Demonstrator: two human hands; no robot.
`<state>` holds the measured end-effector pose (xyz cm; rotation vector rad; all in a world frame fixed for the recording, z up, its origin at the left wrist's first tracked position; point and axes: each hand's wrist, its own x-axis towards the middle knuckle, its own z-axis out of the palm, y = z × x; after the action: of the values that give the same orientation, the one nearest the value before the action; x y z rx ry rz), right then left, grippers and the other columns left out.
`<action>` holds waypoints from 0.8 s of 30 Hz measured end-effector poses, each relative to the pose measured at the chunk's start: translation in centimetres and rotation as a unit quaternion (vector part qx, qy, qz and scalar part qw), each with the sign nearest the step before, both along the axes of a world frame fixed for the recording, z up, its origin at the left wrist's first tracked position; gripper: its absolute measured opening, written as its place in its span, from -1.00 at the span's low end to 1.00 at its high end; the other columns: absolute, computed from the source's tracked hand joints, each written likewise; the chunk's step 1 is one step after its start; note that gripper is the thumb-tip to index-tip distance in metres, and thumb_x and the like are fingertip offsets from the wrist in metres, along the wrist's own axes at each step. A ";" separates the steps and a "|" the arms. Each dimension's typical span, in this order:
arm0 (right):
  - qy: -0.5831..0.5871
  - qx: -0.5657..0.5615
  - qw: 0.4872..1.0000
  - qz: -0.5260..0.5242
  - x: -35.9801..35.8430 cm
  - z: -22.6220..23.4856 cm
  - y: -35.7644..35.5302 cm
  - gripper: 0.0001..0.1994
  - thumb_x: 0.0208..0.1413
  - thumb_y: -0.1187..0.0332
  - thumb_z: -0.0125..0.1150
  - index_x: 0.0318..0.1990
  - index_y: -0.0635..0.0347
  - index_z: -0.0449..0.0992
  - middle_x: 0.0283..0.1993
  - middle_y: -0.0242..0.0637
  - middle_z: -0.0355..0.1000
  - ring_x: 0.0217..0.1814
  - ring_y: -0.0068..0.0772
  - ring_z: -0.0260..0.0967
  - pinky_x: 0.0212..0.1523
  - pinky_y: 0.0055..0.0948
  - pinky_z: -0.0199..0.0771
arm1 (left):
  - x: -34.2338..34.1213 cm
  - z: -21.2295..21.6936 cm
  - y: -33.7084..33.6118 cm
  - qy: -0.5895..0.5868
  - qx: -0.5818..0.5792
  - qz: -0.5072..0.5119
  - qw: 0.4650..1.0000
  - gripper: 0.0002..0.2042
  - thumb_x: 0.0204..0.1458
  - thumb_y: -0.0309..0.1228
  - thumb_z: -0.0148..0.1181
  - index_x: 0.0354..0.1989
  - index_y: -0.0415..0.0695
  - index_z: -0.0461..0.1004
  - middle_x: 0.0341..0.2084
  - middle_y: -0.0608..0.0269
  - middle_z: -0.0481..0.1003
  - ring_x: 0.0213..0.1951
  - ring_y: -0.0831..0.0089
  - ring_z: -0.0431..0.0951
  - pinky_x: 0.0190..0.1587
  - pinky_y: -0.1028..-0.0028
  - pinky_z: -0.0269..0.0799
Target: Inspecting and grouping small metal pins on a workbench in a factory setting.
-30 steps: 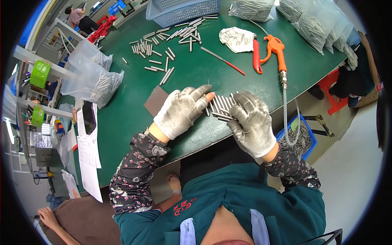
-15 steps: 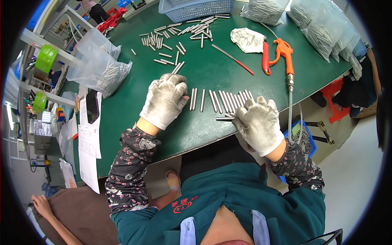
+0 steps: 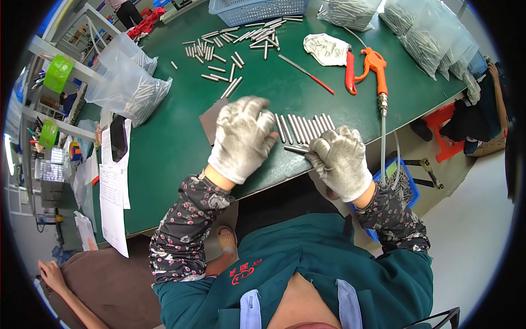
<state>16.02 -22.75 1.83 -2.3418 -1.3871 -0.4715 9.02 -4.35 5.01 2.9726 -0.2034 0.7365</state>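
My left hand (image 3: 242, 141), in a soiled white glove, rests palm down over the near middle of the green table. Its fingers are partly blurred, and what lies beneath them is hidden. A flat brown-grey sheet (image 3: 210, 122) shows at its left side. Just right of it, slim metal pins (image 3: 302, 127) stand side by side in a slanting row. My gloved right hand (image 3: 344, 163) is closed at the near end of this row, with metal pins (image 3: 296, 148) sticking out to the left from its thumb and fingers.
Loose pins (image 3: 205, 52) lie scattered farther back, before a blue basket (image 3: 257, 7). Bags of pins (image 3: 139, 98) stand left and far right. An orange air gun (image 3: 375, 71), white cloth (image 3: 327, 49) and red-handled file (image 3: 315, 79) lie right. A blue bin (image 3: 415, 192) sits below.
My left hand has moved right, over the left end of the pin row, uncovering the brown-grey sheet. My right hand stays near the same pins. The whole view has shifted slightly.
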 end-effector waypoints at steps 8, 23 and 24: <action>0.042 0.137 0.987 -0.078 2.1 0.3 -3.1 -0.86 -0.23 0.33 0.21 -0.51 0.14 0.41 -0.55 -0.30 0.30 -0.41 -0.23 0.25 -0.38 -0.30 0.22 | 0.7 -1.7 -2.7 0.092 -0.050 -0.179 0.978 -0.77 -0.26 -0.56 0.09 -0.33 -0.23 0.37 -0.43 0.11 0.37 -0.42 0.20 0.43 -0.44 0.37 0.36; 0.030 0.062 0.989 -0.127 2.7 -0.1 -2.2 -0.88 -0.19 0.30 0.14 -0.49 0.10 0.45 -0.51 -0.28 0.34 -0.37 -0.20 0.29 -0.35 -0.25 0.23 | 0.4 -0.2 -4.1 0.215 0.186 -0.195 0.939 -0.89 -0.18 -0.36 0.03 -0.57 -0.12 0.34 -0.67 0.27 0.36 -0.60 0.39 0.46 -0.57 0.47 0.33; 0.028 0.057 0.990 -0.128 2.7 0.0 -2.1 -0.89 -0.19 0.31 0.13 -0.48 0.10 0.44 -0.51 -0.28 0.34 -0.36 -0.20 0.29 -0.34 -0.25 0.23 | 0.5 -0.1 -3.8 0.219 0.183 -0.222 0.932 -0.88 -0.17 -0.36 0.03 -0.58 -0.12 0.34 -0.70 0.28 0.36 -0.63 0.40 0.45 -0.61 0.48 0.32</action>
<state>18.74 -24.90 1.84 -2.4293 -1.0103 -0.5355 9.49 -8.14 4.86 3.1269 -1.0314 -0.0272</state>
